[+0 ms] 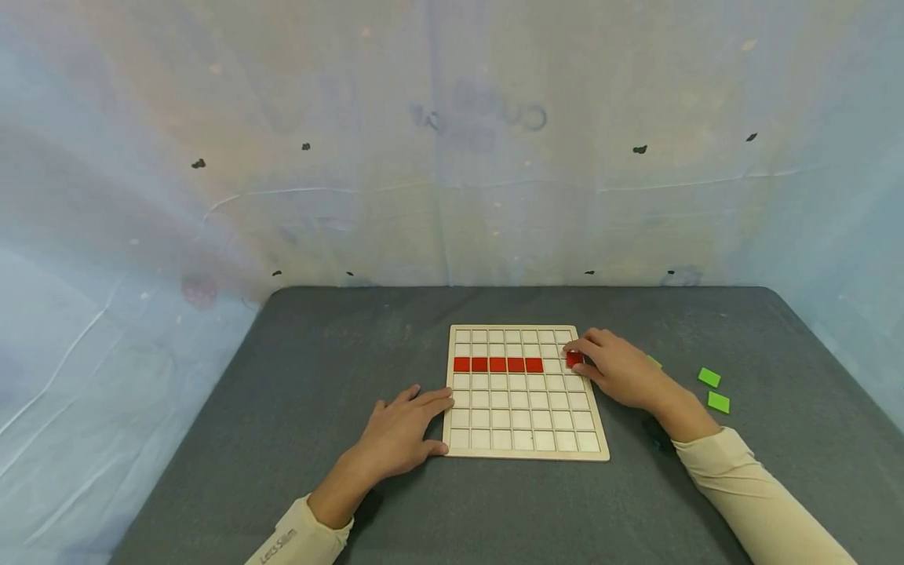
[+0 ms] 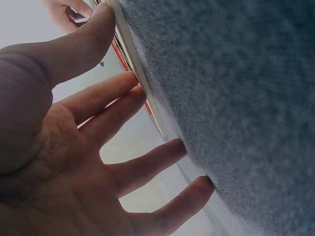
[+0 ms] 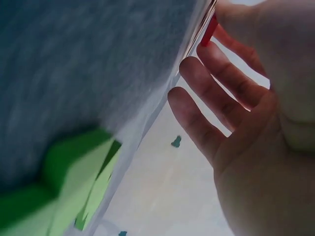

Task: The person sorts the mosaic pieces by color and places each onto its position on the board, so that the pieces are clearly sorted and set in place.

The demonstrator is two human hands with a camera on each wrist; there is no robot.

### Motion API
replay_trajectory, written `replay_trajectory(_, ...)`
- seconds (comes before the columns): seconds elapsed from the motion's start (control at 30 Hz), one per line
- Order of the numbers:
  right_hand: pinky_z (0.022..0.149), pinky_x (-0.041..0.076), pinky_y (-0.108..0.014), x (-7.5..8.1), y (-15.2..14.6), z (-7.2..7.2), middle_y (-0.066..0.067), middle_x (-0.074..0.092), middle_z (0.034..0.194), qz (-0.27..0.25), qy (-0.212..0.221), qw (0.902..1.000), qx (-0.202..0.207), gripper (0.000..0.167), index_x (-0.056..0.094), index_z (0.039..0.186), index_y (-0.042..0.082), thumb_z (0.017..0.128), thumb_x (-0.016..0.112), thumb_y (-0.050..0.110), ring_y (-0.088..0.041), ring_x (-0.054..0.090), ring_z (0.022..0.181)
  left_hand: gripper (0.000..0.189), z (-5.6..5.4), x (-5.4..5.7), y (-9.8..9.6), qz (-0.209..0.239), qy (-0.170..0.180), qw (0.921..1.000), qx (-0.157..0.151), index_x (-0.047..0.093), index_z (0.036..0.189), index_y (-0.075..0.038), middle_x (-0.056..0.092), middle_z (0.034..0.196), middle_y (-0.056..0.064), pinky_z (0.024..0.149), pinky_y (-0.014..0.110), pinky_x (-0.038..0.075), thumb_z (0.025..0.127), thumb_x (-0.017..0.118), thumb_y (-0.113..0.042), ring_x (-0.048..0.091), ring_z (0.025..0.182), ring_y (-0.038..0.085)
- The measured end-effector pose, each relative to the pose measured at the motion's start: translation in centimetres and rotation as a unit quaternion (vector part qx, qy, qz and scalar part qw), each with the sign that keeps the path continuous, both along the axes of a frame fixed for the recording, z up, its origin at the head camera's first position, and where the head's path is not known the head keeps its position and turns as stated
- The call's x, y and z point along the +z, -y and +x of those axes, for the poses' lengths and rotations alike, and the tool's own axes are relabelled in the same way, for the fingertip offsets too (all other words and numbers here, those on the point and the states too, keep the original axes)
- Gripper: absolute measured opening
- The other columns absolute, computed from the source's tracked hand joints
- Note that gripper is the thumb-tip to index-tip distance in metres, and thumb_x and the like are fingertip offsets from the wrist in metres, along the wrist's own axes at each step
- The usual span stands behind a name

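Note:
A pale wooden grid board (image 1: 523,418) lies flat on the table. Several red square tiles (image 1: 497,365) fill its third row from the left side. My right hand (image 1: 623,369) pinches another red tile (image 1: 574,359) between thumb and fingers, at the right end of that row; in the right wrist view this red tile (image 3: 209,32) shows edge-on, the other fingers stretched out beside it. At the board's left edge rests my left hand (image 1: 397,435), fingers spread. Seen from the left wrist, its thumb and two fingertips are at the board's rim (image 2: 130,46), two other fingertips on the tabletop.
Green tiles (image 1: 709,377) lie on the table right of the board, one partly hidden behind the right hand; some green tiles (image 3: 74,169) look large in the right wrist view. The dark grey table (image 1: 353,345) ends at a pale sheet (image 1: 438,196) behind.

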State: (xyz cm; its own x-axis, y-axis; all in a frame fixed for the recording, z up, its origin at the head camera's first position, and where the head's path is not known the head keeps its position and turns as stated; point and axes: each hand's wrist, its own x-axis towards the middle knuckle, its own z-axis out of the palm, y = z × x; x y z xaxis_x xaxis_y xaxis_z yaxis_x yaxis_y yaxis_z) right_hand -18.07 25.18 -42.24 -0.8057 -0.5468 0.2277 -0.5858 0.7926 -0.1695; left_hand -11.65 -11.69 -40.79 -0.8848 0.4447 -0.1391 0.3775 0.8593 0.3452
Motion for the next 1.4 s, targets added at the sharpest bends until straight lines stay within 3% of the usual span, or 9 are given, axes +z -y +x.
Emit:
replay_trajectory(0.5,0.079,0.052,-0.038,0.0,2.2,-0.3,-0.005,0.063,0.113,0.007,0.007,0.9997,0.021,0.031,0.066,0.125,0.012,0.095,0.069,0.019,-0.018,0.061,0.093,0.066,0.0,0.2,0.0,0.002,0.006,1.0000,-0.003,0.056,0.143,-0.022,0.047,0.155,-0.005,0.101,0.077,0.032,0.083,0.080,-0.034,0.038,0.145,0.040)
replay_trajectory(1.4,0.087,0.054,-0.042,-0.2,2.8,-0.3,-0.005,0.064,0.117,0.013,0.018,0.9995,0.023,0.031,0.065,0.126,0.012,0.096,0.067,0.020,-0.021,0.063,0.104,0.065,0.1,0.1,0.0,0.006,0.011,0.9999,0.004,0.057,0.142,-0.022,0.047,0.154,-0.005,0.101,0.078,0.031,0.083,0.080,-0.033,0.037,0.145,0.041)
